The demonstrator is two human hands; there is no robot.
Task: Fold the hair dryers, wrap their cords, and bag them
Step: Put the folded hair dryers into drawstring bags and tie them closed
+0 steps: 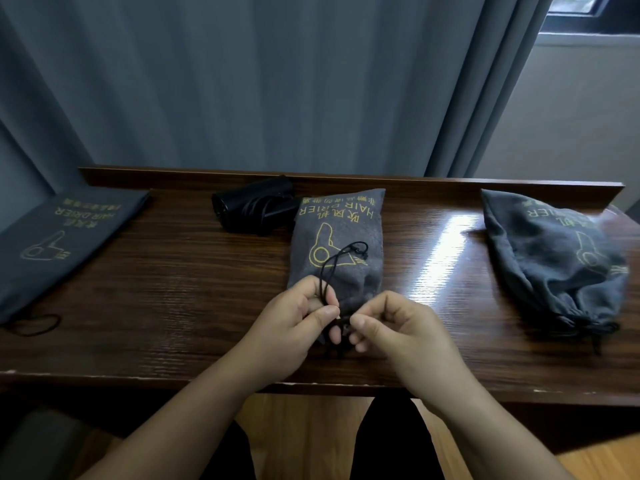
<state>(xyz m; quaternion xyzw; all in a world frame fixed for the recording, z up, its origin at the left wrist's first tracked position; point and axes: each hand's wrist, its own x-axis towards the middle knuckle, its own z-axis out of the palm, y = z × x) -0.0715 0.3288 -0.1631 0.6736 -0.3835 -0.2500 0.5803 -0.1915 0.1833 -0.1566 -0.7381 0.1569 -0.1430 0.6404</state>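
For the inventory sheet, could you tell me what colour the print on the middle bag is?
Yellow-gold, on the grey middle bag; head view.

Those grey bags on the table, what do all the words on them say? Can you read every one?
"HAIR DRIER" - gold print on the middle bag, upside down from here, above a hair dryer drawing.
"HAIR DRIER" - on the flat left bag, fainter.
"...RIER" - on the right bag; the rest is lost in its folds.
Chinese characters sit by the English on all three bags; too blurred to read.
The black hair dryer shows no readable label.
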